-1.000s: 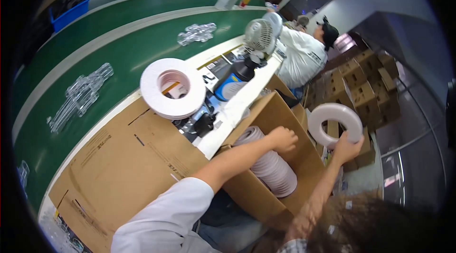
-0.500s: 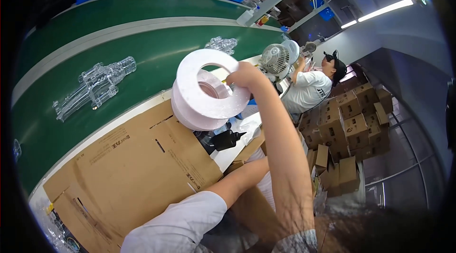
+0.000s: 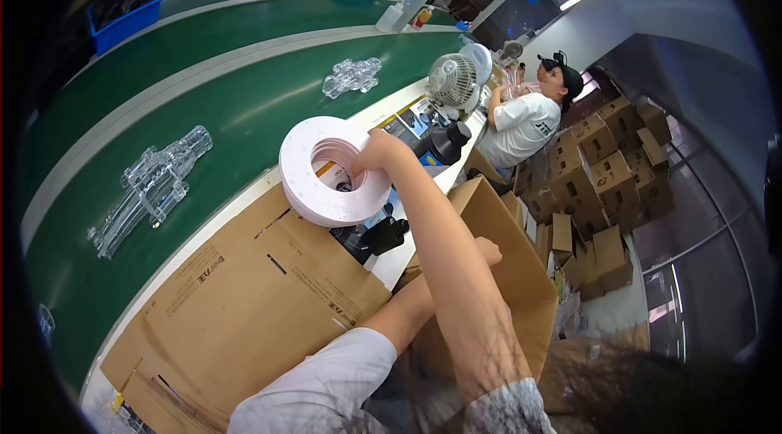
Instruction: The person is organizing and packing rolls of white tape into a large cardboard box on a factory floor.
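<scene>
My right hand point(image 3: 375, 154) is closed on the edge of a stack of flat white rings point(image 3: 305, 190), its fingers curled toward the center hole. The stack is at the table edge, just above a flat brown cardboard sheet point(image 3: 252, 287). Under my right forearm my left arm crosses to the right. Only part of my left hand point(image 3: 488, 251) shows, over an open cardboard box point(image 3: 509, 291); its fingers are too hidden to read. Beside the rings lies a black bottle point(image 3: 384, 235) with a narrow tip.
A green conveyor belt point(image 3: 252, 120) carries clear plastic toy-gun-shaped bodies point(image 3: 155, 181). Farther along stand a black bottle point(image 3: 446, 143) and a white fan point(image 3: 454, 80). A co-worker point(image 3: 529, 116) in a white shirt sits there. Stacked cartons point(image 3: 607, 165) stand at right.
The white rings, earlier tilted with the top one raised apart, now sit lower and closer together. Part of my left hand has come into sight over the box. The view has shifted.
</scene>
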Demonstrator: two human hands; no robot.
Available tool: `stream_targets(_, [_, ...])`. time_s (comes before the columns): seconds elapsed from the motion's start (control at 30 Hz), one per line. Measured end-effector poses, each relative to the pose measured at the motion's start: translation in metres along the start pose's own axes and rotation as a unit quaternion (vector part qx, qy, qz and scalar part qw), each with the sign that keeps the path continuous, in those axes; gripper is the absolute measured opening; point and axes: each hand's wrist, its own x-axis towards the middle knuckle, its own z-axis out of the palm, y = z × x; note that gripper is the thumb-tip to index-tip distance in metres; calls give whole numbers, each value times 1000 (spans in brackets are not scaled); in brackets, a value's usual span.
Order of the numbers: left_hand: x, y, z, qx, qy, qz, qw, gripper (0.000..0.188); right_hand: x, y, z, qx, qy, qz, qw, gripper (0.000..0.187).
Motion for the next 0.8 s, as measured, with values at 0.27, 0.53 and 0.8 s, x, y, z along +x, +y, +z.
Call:
stream_targets(0.27, [6,2,-2,-1,-44,-22,999,18,0,0,-7,-33,-24,65,997,49])
stream_targets(0.53, [6,-5,2,26,-83,3,996,20,-9,14,-19,25,11,46,999,136])
stream_targets(0.8, [2,-41,28,65,-242,-40,967,20,-126,64,-112,98,267,-47,957,69])
